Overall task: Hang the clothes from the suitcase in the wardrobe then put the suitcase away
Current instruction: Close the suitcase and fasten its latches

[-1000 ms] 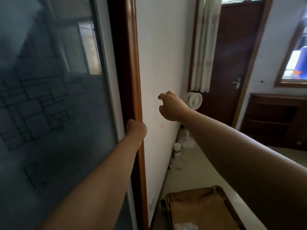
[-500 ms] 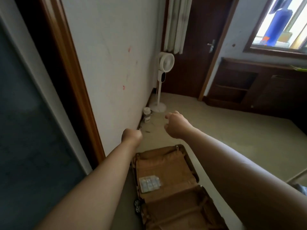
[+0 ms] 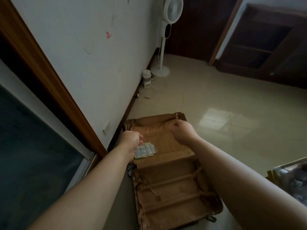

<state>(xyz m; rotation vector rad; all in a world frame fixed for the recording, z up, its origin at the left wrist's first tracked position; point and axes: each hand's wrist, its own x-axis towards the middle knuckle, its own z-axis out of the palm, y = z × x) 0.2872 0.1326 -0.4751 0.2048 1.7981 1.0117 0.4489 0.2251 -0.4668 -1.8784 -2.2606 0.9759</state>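
Note:
The brown suitcase [image 3: 167,185] lies open flat on the floor by the wall, both lined halves showing. I see no clothes in it, only a small clear packet [image 3: 146,150] on the far half. My left hand [image 3: 131,141] hovers over the far half's left side, fingers curled into a fist and holding nothing. Over the far right corner hangs my right hand [image 3: 182,131], fingers loosely curled downward, close to a zip pull [image 3: 176,117]. The wardrobe's dark glass door [image 3: 25,146] fills the left edge.
A wooden frame [image 3: 49,75] runs beside the white wall. A standing fan [image 3: 164,47] and a small white container [image 3: 146,78] with a trailing cable stand behind the suitcase. Dark wooden shelves [image 3: 259,40] are at the back right. A patterned object [image 3: 292,181] juts in at right.
My view has swung down from the wardrobe door to the floor. Both hands left the wardrobe edge and dropped over the open suitcase.

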